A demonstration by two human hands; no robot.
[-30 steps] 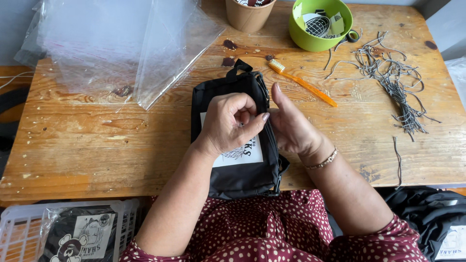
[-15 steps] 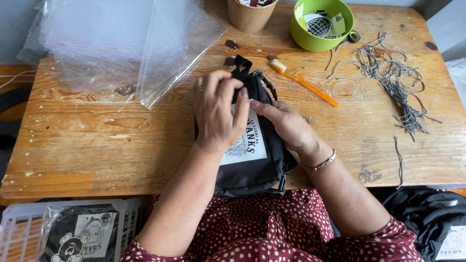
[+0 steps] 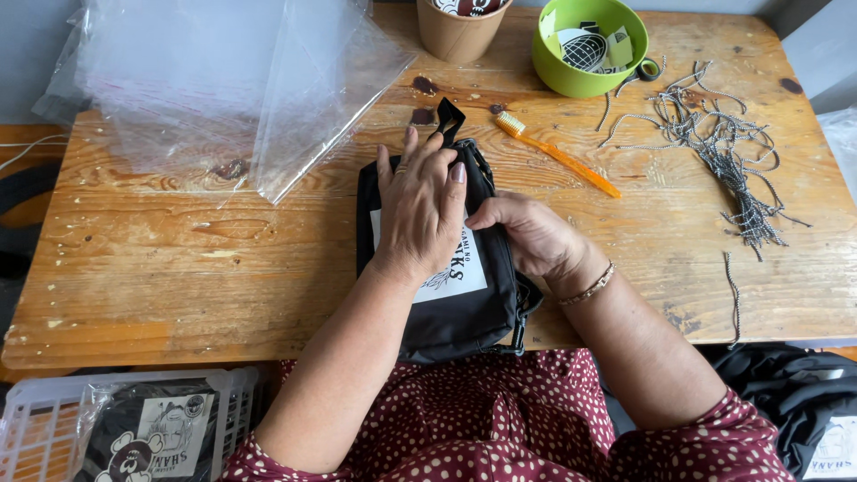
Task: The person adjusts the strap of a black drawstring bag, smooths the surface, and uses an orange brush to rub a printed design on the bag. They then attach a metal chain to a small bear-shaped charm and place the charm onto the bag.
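Slid up, left hand flattens pouch; right hand apparently pinches.

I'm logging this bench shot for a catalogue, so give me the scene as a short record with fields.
surface: wooden table
left hand: flat on the black pouch, fingers spread
right hand: gripping the pouch's right edge
pouch: lies on the table's near edge, white label up
behind pouch: orange toothbrush
far left: clear plastic bags
far edge: paper cup, green bowl
right: pile of grey cords
below table, left: white basket
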